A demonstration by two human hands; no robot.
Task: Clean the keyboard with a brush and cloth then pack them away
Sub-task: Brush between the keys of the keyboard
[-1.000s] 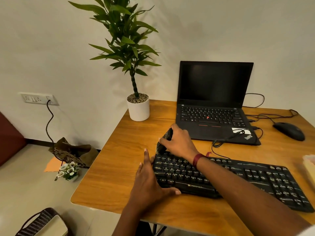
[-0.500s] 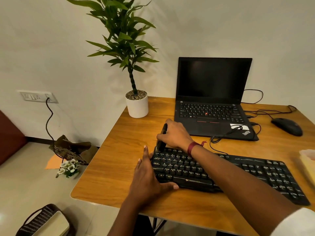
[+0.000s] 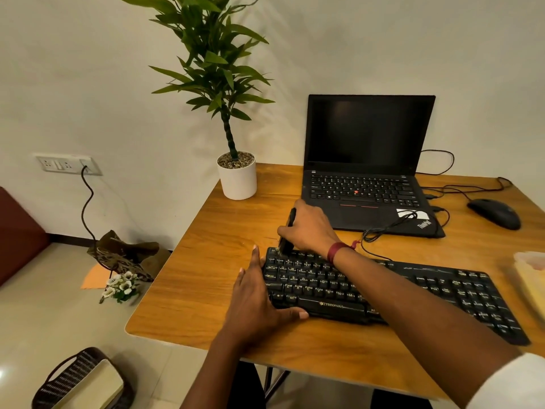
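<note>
Brush (image 3: 292, 218) half hidden behind right hand (image 3: 312, 231)

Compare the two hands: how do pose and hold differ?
The right hand grips the brush, fingers curled; the left hand lies flat, fingers straight, holding nothing. The right hand is at the keyboard's far edge; the left hand braces its left end. The right wrist wears a red band; the left is bare. Both work at the keyboard's left end.
</note>
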